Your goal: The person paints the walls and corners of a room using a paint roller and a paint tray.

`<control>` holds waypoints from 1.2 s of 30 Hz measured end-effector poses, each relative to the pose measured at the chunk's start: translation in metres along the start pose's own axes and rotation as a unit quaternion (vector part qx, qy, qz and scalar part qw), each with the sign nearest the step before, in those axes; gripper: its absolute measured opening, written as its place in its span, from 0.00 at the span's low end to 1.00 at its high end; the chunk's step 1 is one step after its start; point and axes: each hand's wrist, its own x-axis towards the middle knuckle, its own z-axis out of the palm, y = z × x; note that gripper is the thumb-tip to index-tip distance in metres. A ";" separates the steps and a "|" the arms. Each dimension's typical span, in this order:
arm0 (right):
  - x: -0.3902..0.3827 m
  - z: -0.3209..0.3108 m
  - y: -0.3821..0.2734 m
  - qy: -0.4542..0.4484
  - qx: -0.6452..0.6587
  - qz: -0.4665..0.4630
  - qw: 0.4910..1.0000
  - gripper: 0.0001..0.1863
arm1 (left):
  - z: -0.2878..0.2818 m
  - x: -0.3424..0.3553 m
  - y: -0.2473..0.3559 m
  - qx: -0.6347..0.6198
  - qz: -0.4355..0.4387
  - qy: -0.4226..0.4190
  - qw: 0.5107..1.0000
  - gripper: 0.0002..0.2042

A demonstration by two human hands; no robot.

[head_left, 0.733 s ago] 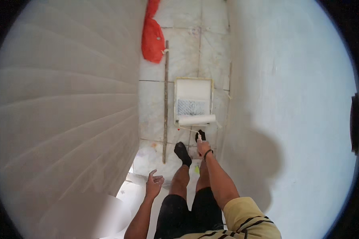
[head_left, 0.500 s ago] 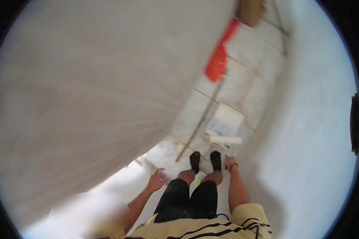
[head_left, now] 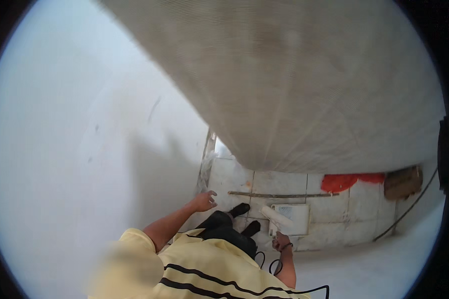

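The right hand [head_left: 281, 242] is closed, its fingers wrapped around the handle end of a paint roller [head_left: 276, 218]; the grip itself is mostly hidden by the hand. The roller's white sleeve slants across the near-left part of a shallow paint tray [head_left: 299, 214], and whether it touches the tray or hangs just above it cannot be told. The tray lies on the tiled floor [head_left: 329, 217], just beside the person's feet in black socks [head_left: 252, 228]. The left hand [head_left: 203, 201] is well apart from the roller, its fingers partly spread and loosely curled, with nothing visible in its grasp. Near it, crumpled clear plastic [head_left: 205, 172] lies along the foot of a white wall [head_left: 75, 124]. A long stick [head_left: 284, 195] lies beyond the tray, one end near a red cloth-like thing [head_left: 340, 182]. Past that stands a brown object [head_left: 404, 183], too blurred to name, with a dark cord-like line [head_left: 409, 215] beside it.
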 end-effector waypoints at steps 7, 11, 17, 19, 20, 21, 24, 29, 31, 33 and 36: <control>-0.023 0.082 -0.075 -0.112 -0.207 0.049 0.971 0.16 | 0.056 -0.093 -0.013 -0.159 -0.118 0.147 0.969 0.26; -0.047 0.144 -0.096 -0.182 -0.409 0.009 0.894 0.21 | 0.114 -0.123 -0.017 -0.230 -0.191 0.206 0.932 0.26; -0.101 0.155 -0.130 -0.260 -0.539 -0.047 0.799 0.17 | 0.163 -0.132 0.050 -0.413 -0.230 0.273 0.838 0.23; -0.087 0.161 -0.118 -0.302 -0.566 -0.040 0.766 0.16 | 0.191 -0.132 0.048 -0.458 -0.231 0.295 0.806 0.23; -0.081 0.198 -0.099 -0.354 -0.568 -0.050 0.741 0.16 | 0.184 -0.150 0.020 -0.476 -0.222 0.320 0.789 0.22; -0.080 0.204 -0.097 -0.347 -0.582 -0.039 0.734 0.16 | 0.185 -0.148 0.022 -0.492 -0.226 0.320 0.777 0.22; -0.086 0.230 -0.077 -0.327 -0.616 -0.015 0.716 0.14 | 0.187 -0.140 0.024 -0.579 -0.250 0.293 0.719 0.23; -0.090 0.273 -0.026 -0.334 -0.677 -0.001 0.656 0.11 | 0.224 -0.123 0.011 -0.807 -0.201 0.301 0.466 0.25; -0.097 0.277 -0.026 -0.345 -0.647 0.079 0.675 0.10 | 0.222 -0.118 0.027 -0.847 -0.164 0.315 0.395 0.25; -0.098 0.277 -0.022 -0.364 -0.613 0.158 0.684 0.10 | 0.230 -0.111 0.032 -0.873 -0.130 0.342 0.321 0.25; -0.094 0.270 -0.018 -0.371 -0.576 0.245 0.686 0.08 | 0.244 -0.099 0.035 -0.873 0.062 0.429 0.222 0.22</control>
